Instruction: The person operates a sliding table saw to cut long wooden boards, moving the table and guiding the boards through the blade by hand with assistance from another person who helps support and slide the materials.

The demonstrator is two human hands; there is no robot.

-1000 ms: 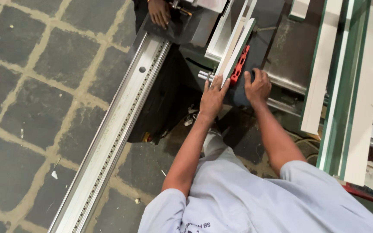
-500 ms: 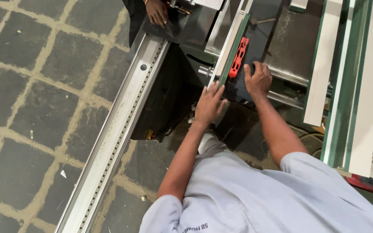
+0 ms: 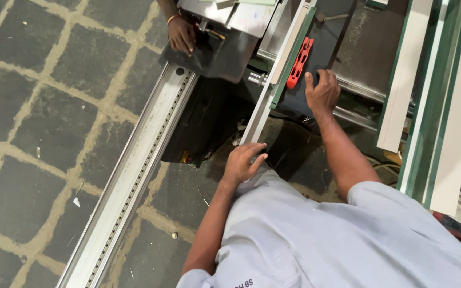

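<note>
The left hand (image 3: 244,161) grips the near end of a long white strip (image 3: 273,80), fingers curled over its tip just off the near edge of the saw table (image 3: 358,42), while the right hand (image 3: 322,92) lies spread and flat on the table's near edge, holding nothing, its fingertips just beside a red handle (image 3: 299,63). The paved floor (image 3: 38,117) of dark slabs with pale joints fills the left side. A long grey rail (image 3: 134,181) with a row of small holes runs from the bottom edge up to the table's left corner. At the right edge of the table lean pale boards (image 3: 454,106) and green-edged panels (image 3: 428,101). The white strip runs from the near edge toward the far edge, beside a green-faced fence (image 3: 290,56). At the far left corner another person's hand (image 3: 181,34) rests on a dark metal block (image 3: 209,53).
</note>
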